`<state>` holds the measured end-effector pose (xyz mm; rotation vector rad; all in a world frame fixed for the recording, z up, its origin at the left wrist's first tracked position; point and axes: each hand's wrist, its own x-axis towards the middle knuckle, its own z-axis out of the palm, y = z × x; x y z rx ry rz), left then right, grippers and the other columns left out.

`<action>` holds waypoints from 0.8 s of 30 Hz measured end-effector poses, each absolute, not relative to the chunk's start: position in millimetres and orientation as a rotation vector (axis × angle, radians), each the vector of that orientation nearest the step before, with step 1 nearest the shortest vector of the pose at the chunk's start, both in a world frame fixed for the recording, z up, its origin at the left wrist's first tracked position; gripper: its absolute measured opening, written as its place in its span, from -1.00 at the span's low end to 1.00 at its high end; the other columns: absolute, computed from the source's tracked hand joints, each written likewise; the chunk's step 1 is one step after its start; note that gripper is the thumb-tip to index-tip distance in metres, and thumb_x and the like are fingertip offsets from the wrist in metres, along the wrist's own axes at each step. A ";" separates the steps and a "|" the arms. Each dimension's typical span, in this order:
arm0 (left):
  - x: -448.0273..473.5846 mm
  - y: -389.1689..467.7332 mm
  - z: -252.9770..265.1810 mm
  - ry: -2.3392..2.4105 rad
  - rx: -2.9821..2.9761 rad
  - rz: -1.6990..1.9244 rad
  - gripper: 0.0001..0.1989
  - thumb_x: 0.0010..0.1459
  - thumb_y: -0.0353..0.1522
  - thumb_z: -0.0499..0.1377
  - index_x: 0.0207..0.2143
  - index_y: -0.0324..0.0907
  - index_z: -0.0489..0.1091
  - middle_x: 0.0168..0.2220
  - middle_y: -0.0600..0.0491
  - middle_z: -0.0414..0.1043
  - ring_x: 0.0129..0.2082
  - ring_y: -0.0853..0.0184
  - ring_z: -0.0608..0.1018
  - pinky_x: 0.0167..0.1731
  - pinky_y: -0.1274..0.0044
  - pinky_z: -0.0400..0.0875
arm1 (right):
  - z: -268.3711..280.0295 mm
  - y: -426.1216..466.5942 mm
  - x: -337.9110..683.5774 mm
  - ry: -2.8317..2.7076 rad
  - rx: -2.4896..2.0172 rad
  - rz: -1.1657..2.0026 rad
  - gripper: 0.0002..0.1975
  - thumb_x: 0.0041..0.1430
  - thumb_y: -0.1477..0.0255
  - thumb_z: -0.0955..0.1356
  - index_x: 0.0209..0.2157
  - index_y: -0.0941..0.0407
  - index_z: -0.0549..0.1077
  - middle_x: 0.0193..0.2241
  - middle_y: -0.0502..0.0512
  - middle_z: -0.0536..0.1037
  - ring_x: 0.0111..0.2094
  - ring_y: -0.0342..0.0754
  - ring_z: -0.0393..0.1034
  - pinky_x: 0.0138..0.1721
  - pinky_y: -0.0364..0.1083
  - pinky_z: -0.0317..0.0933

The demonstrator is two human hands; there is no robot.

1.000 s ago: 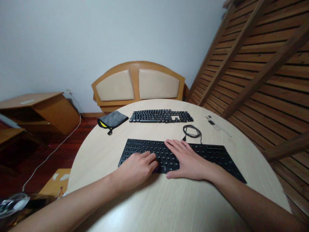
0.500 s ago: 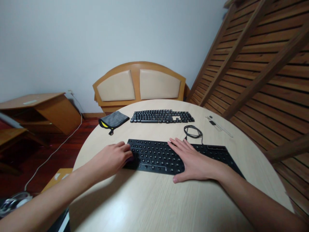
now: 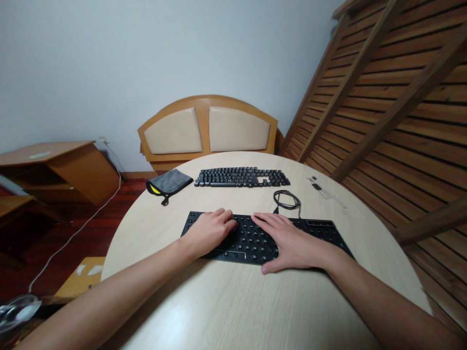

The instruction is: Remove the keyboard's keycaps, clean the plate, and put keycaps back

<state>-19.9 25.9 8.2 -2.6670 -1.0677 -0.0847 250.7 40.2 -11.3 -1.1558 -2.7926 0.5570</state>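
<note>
A black keyboard base [image 3: 251,238] with its keycaps off lies across the table in front of me, its small switch stems bare. My left hand [image 3: 213,231] is over its left-middle part, fingers curled and closed around something small and dark purplish that they mostly hide. Spread flat, my right hand [image 3: 288,240] rests on the right-middle of the base, its thumb on the near edge. A coiled black cable [image 3: 287,199] lies behind the base. Farther back, loose black keycaps [image 3: 233,176] are laid out in keyboard order, with a gap toward the right.
A folded grey cloth [image 3: 170,182] with a yellow inside lies at the table's left. Toward the right edge are a thin wire tool [image 3: 321,190] and small pieces. The round pale table [image 3: 233,306] faces a headboard [image 3: 207,129]; wooden slats [image 3: 394,107] lean at right.
My left hand has slid right along the keyboard base, from its left end toward the middle. My right hand stays on the base. The view has shifted slightly.
</note>
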 end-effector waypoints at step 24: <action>-11.8 31.6 21.0 -0.980 -2.717 -0.041 -0.88 0.33 -0.41 0.12 -0.26 -0.22 0.45 -0.26 -0.02 0.45 -0.24 0.22 0.47 -0.31 0.43 0.37 | -19.5 38.3 242.6 -2.740 -1.107 0.617 0.39 -0.21 -0.30 0.40 0.43 0.26 -0.14 0.42 0.37 -0.10 0.41 0.31 -0.20 0.38 0.21 -0.20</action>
